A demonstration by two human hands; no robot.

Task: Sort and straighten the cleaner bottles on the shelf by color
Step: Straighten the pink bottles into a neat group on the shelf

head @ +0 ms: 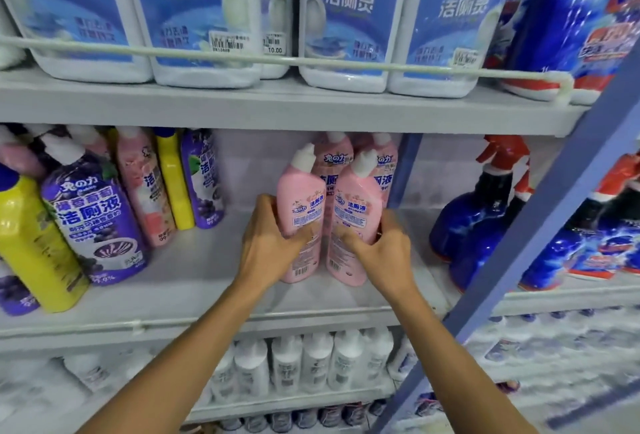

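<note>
Pink bottles (301, 205) btwn hands (268, 243), prob. touching

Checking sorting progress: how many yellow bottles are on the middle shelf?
2: front yellow bottle at far left; rear yellow bottle between a pink bottle and a purple bottle. Others may be hidden.

A: What's on your top tier?
B: Big white plastic jugs with blue labels (204, 11), side by side behind a thin white wire rail (242, 58). White price sticker (275, 43) reads 10.00.
A: To your right?
B: Slanted blue metal upright (530, 236). Past it, dark blue spray bottles with red triggers (478, 212).
A: Below you?
B: Row of plain white bottles (315, 361), blurred.
</note>
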